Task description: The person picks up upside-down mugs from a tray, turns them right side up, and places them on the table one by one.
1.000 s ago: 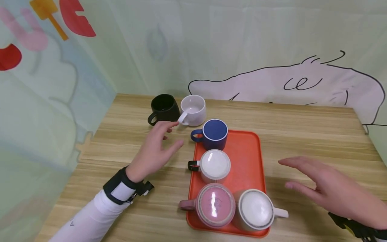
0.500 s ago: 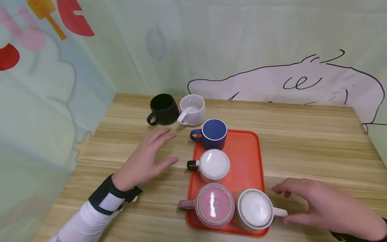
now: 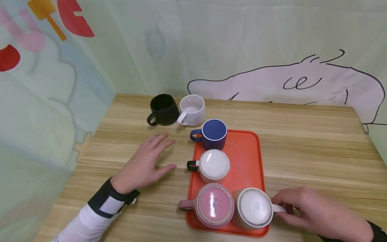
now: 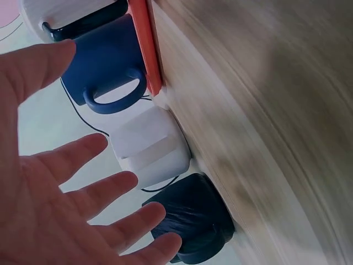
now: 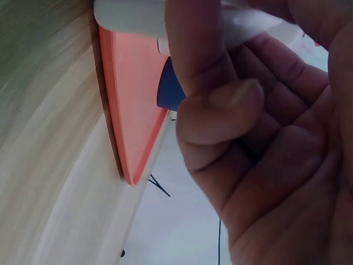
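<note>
Here, low right of centre, the upturned white mug point(image 3: 255, 206) is being pinched by its handle point(image 3: 279, 208) in the right hand point(image 3: 314, 213), ideally untilted, while the left hand point(image 3: 140, 164) is being held wide-fingered left of centre.

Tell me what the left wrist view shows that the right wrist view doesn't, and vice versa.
Only the left wrist view: the left hand, the black mug and the white mug next to it. Only the right wrist view: the right hand, gripping another white mug. Both: the red tray, blue mug, wooden table and pale backdrop.
</note>
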`<control>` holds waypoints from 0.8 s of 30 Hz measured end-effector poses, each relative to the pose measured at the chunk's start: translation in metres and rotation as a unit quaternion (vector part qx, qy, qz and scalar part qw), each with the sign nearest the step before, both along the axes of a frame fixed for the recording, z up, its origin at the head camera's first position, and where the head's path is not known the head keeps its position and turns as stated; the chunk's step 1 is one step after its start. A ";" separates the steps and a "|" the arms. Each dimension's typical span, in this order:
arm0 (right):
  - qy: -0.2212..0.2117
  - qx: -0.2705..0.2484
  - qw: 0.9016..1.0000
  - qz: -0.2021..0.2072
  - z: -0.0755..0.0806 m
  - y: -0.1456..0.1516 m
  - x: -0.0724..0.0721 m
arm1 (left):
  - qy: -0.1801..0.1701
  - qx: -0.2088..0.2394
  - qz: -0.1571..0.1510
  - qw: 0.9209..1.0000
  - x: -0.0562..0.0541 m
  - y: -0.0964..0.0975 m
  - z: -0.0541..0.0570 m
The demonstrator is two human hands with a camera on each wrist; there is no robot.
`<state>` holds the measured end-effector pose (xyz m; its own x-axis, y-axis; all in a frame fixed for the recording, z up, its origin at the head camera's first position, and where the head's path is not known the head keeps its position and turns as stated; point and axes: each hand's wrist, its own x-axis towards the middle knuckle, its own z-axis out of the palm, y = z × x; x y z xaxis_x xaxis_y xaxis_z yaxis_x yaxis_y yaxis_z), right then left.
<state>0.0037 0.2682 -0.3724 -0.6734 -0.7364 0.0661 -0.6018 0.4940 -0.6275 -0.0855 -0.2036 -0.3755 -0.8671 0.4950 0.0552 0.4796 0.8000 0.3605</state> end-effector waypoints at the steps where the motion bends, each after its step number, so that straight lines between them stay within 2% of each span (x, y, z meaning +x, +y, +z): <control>1: 0.011 0.000 1.000 -0.002 -0.001 0.000 0.000 | -0.001 0.000 -0.002 1.000 0.001 0.000 0.000; 5: 0.057 -0.002 0.998 -0.004 -0.002 -0.001 0.000 | 0.000 0.007 -0.008 1.000 0.002 0.001 0.000; 13: 0.079 -0.014 0.997 0.006 0.002 0.002 -0.005 | -0.005 0.032 -0.013 0.999 0.003 0.004 0.006; 17: 0.090 -0.012 0.996 -0.005 0.006 0.005 -0.009 | -0.003 0.048 -0.013 0.999 0.003 0.006 0.011; 24: 0.110 -0.023 0.993 -0.048 0.015 0.012 -0.016 | 0.014 0.086 -0.015 0.996 0.001 0.012 0.015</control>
<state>-0.0121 0.2797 -0.3575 -0.7061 -0.6620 0.2516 -0.6780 0.5293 -0.5101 -0.0846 -0.1921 -0.3604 -0.8490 0.5019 0.1653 0.5142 0.7128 0.4771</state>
